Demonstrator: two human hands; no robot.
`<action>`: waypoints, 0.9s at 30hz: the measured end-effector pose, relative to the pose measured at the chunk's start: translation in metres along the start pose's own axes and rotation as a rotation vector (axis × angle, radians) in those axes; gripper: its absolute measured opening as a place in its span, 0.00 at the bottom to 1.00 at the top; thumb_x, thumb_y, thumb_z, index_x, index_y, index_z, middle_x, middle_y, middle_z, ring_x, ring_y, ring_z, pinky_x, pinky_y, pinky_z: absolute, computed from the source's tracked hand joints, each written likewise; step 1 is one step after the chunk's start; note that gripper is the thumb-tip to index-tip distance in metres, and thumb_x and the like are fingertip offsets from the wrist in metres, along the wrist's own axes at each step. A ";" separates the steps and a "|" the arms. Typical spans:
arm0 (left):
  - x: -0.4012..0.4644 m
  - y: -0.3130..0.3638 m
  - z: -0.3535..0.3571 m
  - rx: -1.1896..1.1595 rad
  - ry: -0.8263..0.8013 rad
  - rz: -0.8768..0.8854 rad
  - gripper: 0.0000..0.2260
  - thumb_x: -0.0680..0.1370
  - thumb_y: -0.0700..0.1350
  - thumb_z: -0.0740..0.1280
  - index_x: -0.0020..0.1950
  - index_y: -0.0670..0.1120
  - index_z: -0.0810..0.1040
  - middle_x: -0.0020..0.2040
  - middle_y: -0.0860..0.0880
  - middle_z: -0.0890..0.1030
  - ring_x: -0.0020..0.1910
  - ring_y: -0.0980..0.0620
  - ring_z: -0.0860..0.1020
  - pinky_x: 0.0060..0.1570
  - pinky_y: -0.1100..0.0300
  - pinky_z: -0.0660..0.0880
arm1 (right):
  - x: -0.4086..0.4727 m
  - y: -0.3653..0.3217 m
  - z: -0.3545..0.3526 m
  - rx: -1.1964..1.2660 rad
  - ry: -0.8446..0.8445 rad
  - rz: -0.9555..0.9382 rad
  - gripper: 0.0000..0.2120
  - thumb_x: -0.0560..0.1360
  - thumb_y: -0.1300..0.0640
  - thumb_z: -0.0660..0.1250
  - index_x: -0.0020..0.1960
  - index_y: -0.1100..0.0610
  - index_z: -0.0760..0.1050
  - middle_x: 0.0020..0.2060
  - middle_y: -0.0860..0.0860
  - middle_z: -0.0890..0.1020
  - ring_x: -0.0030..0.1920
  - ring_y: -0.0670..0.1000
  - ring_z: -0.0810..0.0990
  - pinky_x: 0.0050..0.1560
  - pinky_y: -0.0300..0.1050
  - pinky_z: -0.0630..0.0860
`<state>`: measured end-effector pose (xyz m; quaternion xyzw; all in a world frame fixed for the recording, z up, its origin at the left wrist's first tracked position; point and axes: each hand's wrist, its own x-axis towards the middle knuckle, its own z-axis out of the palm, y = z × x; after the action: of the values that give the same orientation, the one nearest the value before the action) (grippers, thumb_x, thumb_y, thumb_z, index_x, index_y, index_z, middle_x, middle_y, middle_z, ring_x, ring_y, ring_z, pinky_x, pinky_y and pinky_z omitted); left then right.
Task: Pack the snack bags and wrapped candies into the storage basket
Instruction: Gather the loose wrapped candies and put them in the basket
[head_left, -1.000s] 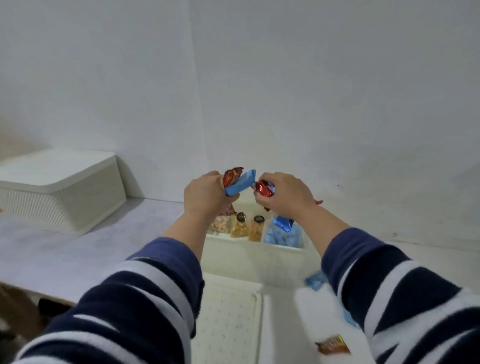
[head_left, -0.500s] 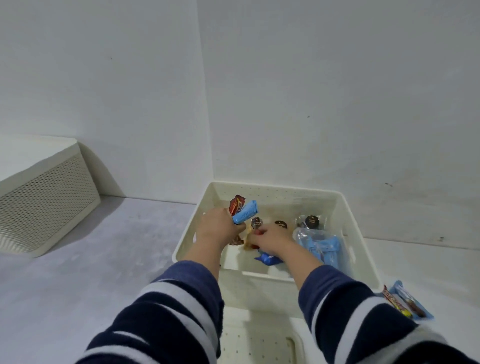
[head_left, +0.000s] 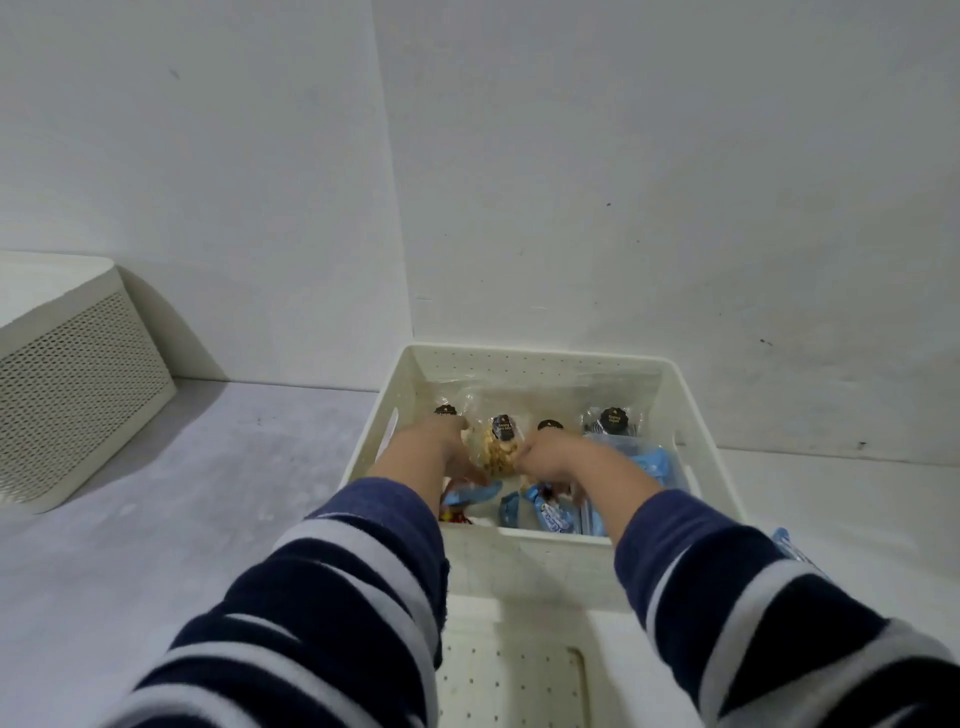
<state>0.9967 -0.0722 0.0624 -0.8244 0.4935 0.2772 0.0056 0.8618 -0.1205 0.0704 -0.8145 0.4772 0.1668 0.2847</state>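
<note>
The cream storage basket (head_left: 535, 354) stands against the wall, and both my hands are inside it. Clear snack bags with black labels (head_left: 612, 422) line its far side, and one bag of pale snacks (head_left: 500, 448) sits between my hands. My left hand (head_left: 439, 451) points its fingers down and apart over a blue wrapped candy (head_left: 475, 493) and a red one (head_left: 456, 515) on the basket floor. My right hand (head_left: 551, 457) is curled low over more blue candies (head_left: 555, 515); its fingertips are hidden. A pale blue bag (head_left: 655, 463) lies at the right.
A closed cream perforated box (head_left: 78, 389) sits at the left on the grey tabletop. A cream perforated lid (head_left: 519, 675) lies right in front of the basket. A blue wrapper (head_left: 785, 541) pokes out by my right sleeve. White walls meet in a corner behind.
Both hands dropped from above the basket down into it. The blue and red candies from my left hand now lie on the basket floor. The camera tilted down and nearer.
</note>
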 end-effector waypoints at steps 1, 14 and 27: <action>-0.005 0.003 -0.003 -0.005 0.010 0.026 0.39 0.66 0.56 0.77 0.73 0.52 0.65 0.71 0.48 0.71 0.66 0.44 0.72 0.66 0.47 0.70 | -0.009 0.002 -0.005 -0.018 0.004 -0.018 0.17 0.82 0.56 0.55 0.64 0.63 0.74 0.55 0.56 0.78 0.45 0.50 0.74 0.41 0.40 0.76; -0.107 0.138 0.003 0.188 0.088 0.321 0.23 0.79 0.52 0.65 0.72 0.48 0.68 0.71 0.47 0.69 0.69 0.46 0.69 0.68 0.52 0.65 | -0.160 0.084 -0.050 -0.202 0.163 0.057 0.21 0.82 0.53 0.56 0.73 0.59 0.67 0.70 0.56 0.71 0.67 0.56 0.73 0.52 0.45 0.71; -0.218 0.297 0.115 0.310 0.061 0.464 0.23 0.80 0.54 0.60 0.74 0.48 0.65 0.74 0.48 0.66 0.74 0.47 0.63 0.73 0.51 0.59 | -0.322 0.286 -0.009 -0.153 0.151 0.326 0.25 0.82 0.49 0.55 0.76 0.57 0.60 0.74 0.53 0.64 0.71 0.56 0.68 0.64 0.49 0.67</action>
<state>0.6239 -0.0156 0.1441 -0.6868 0.7054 0.1670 0.0532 0.4547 -0.0161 0.1652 -0.7558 0.6088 0.1849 0.1546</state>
